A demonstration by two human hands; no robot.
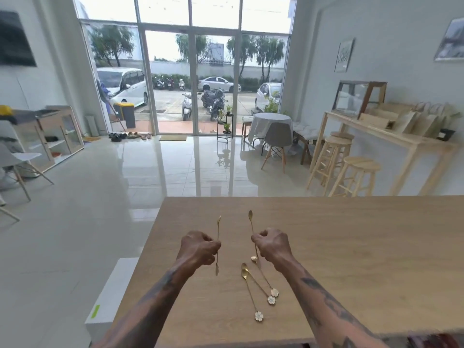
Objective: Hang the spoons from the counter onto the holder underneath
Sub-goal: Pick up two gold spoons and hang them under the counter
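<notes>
Two slim gold long-handled spoons are off the bench and in the person's hands, one apiece. The spoon in the left hand (218,244) stands nearly upright, pinched about midway along its stem, with both ends sticking out above and below the fist. The spoon in the right hand (251,227) also points up and away, its small bowl on top. The left hand (199,248) is curled closed around its stem, and the right hand (272,244) is closed the same way around the other.

Just below and between the hands, three more gold spoons with pale flower-shaped handle ends (261,285) lie on the light wooden bench (351,259), fanned out with their bowls close together near the right hand and their flower ends spread toward the person.

The holder underneath is nowhere in sight from here, so I cannot say where the hooks or slots are.

The likely trouble is the thin stems: held in a pinch, either spoon could swivel or slide out as the hands drop below the bench edge. Reaching down unseen, a spoon could also miss the holder and fall to the glossy white tiled floor (75,222).
</notes>
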